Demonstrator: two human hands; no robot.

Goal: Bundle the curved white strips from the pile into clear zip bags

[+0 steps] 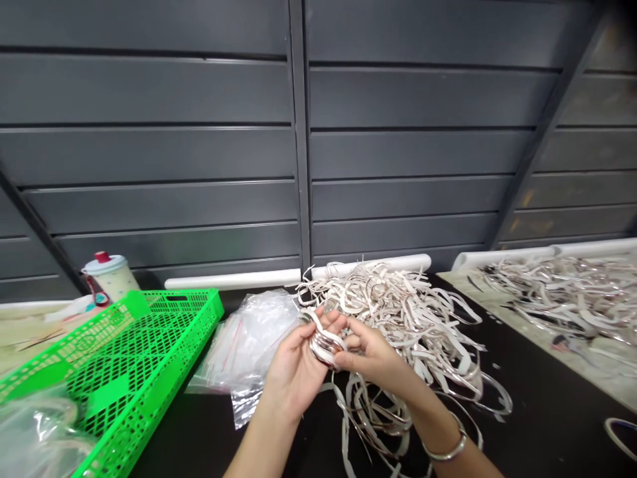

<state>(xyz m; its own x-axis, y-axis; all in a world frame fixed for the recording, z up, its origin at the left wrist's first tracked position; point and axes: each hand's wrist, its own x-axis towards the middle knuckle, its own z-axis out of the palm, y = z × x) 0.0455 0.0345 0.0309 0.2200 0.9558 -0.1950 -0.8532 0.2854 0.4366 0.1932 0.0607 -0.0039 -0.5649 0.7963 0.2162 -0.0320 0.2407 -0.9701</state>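
A small coil of shiny silver-and-white strip (326, 345) lies in the palm of my left hand (301, 372), whose thumb and fingers curl around it. My right hand (373, 352) pinches the coil from the right side, with thumb and fingertips on its edge. Behind and to the right spreads a big tangled heap of the same kind of strips (413, 318). More loose strips (373, 418) hang in loops below my right hand. Left of my hands is a stack of clear plastic zip bags (253, 332).
A bright green plastic crate (154, 398) stands at the left, with filled clear bags (44, 431) at its near end. Behind it is a lidded cup (112, 275). White rolls (233, 279) lie along the grey wall (199, 153). Another strip heap (582, 292) lies far right.
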